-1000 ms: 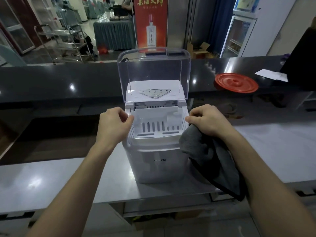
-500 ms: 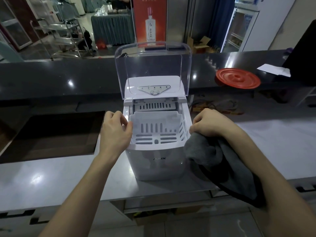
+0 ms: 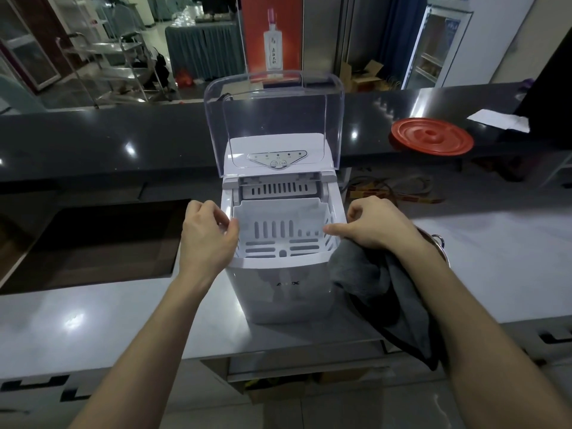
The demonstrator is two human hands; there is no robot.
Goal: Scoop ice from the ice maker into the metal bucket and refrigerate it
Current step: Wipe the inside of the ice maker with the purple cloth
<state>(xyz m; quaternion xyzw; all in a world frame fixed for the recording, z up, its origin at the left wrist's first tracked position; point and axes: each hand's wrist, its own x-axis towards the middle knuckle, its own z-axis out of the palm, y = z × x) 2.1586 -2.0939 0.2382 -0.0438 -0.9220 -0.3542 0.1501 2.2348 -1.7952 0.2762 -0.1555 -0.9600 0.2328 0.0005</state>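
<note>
A white ice maker point(image 3: 283, 289) stands on the steel counter with its clear lid point(image 3: 274, 119) raised. In its opening sits a white slotted ice basket point(image 3: 278, 233) with no ice visible. My left hand point(image 3: 207, 235) pinches the basket's left rim between thumb and curled fingers. My right hand point(image 3: 374, 224) grips a grey cloth point(image 3: 387, 292) that hangs down beside the machine, and its forefinger touches the basket's right rim. Only the rim and handle of the metal bucket point(image 3: 438, 243) show behind my right wrist.
A steel counter point(image 3: 93, 320) runs left and right of the machine, with a dark recessed opening point(image 3: 102, 243) at left. A raised black bar top point(image 3: 123, 134) behind carries a red round lid point(image 3: 431, 136) and a white paper point(image 3: 498, 119). Cables point(image 3: 393, 187) lie behind the machine.
The basket has sunk lower into the ice maker's opening. Both hands have stayed at its side rims, and the bucket's rim has come into view behind my right wrist.
</note>
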